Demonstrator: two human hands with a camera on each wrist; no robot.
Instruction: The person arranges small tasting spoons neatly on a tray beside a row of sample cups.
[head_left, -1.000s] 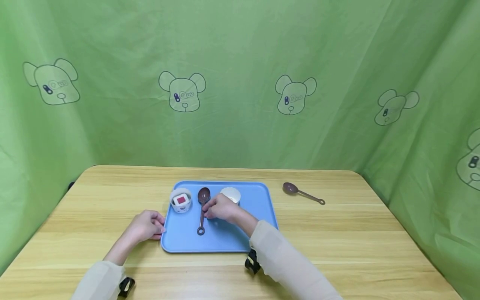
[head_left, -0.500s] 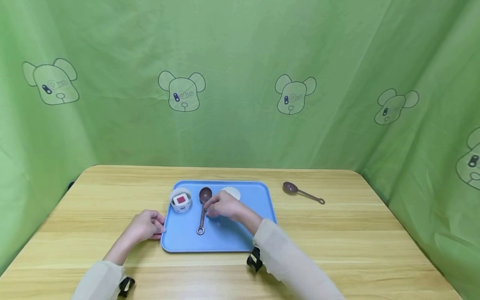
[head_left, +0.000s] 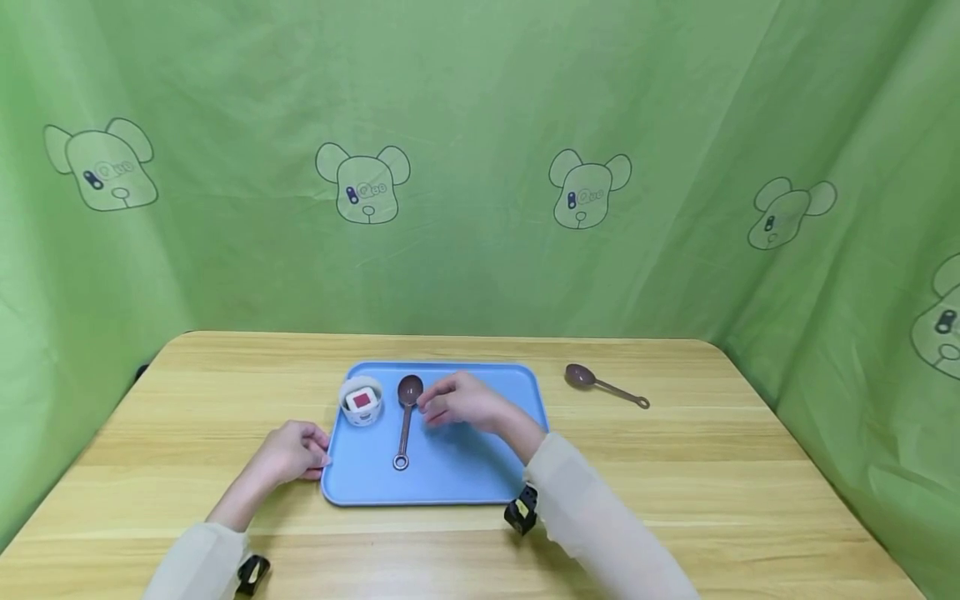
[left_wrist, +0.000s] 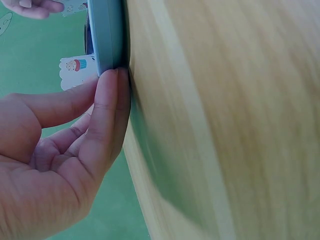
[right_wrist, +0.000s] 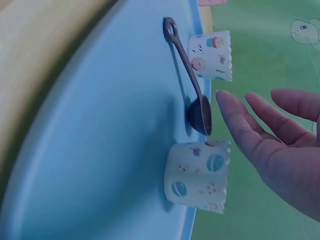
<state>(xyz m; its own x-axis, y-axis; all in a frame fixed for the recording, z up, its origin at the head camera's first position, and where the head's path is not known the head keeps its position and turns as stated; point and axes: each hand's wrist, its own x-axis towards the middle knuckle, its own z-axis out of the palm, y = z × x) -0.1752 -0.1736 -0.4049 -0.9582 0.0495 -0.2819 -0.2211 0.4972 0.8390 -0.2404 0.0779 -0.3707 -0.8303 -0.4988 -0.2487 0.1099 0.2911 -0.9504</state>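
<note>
My left hand (head_left: 288, 454) pinches the left rim of the blue tray (head_left: 450, 479) between thumb and fingertips. My right hand (head_left: 468, 402) hovers over the tray with relaxed, spread fingers, holding nothing. Just left of its fingertips lies a brown spoon (head_left: 405, 425), bowl toward the far side, handle ring toward the near side. A white paper baking cup (head_left: 365, 418) stands at the tray's left, with a white block bearing a red square (head_left: 362, 401) inside. Another printed baking cup (right_wrist: 197, 175) stands beside the spoon in the right wrist view; my right hand hides it in the head view.
A second brown spoon (head_left: 607, 387) lies on the wooden table (head_left: 675, 500), to the right of the tray. Behind the table hangs a green curtain (head_left: 480, 275) with bear-head outlines.
My right hand has let go of the spoon's handle and moved up and slightly right, away from it. The spoon stays on the tray. My left hand has not moved.
</note>
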